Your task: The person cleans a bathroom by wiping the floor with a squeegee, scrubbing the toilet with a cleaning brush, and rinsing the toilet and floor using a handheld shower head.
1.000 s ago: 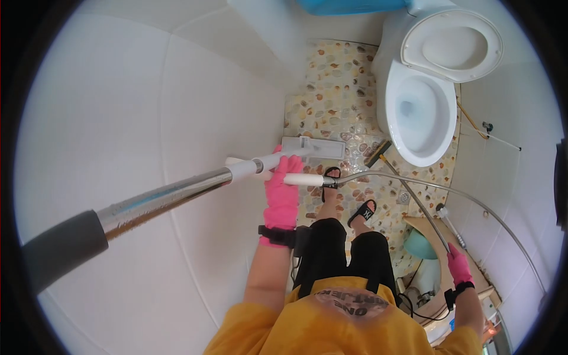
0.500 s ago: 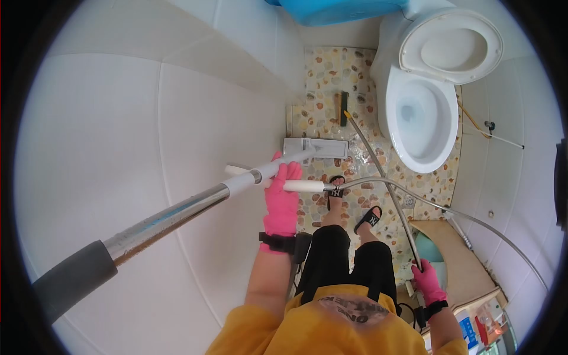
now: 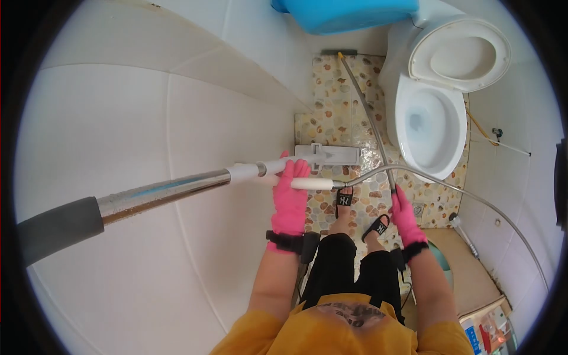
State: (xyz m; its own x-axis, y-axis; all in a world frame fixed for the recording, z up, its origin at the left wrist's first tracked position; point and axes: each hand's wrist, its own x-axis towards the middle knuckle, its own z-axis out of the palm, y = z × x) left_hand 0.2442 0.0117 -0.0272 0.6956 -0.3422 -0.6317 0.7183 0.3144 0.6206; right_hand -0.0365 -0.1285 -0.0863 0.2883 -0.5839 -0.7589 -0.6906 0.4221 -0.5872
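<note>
My left hand (image 3: 290, 188), in a pink rubber glove, is closed around the pole of a flat mop (image 3: 163, 194) and the white handle of a hand shower (image 3: 313, 184). The mop's flat rectangular head (image 3: 346, 155) rests on the floor, and its pole slants up past me on the left. A metal hose (image 3: 449, 184) runs from the shower handle to the right. My right hand (image 3: 405, 216), also gloved in pink, is wrapped round the handle of a floor brush (image 3: 368, 115). The brush's dark green head (image 3: 339, 52) lies against the far wall.
A white toilet (image 3: 429, 133) with its lid up stands at the right. A blue basin (image 3: 349, 15) hangs over the far end. Wet pebble-patterned floor (image 3: 331, 118) lies between the walls. At the lower right are a wooden board (image 3: 467, 260) and a shelf of bottles.
My right hand has moved forward with the brush, pushing its head to the far wall and turning it crosswise. My left hand keeps hold of the mop and hand shower.
</note>
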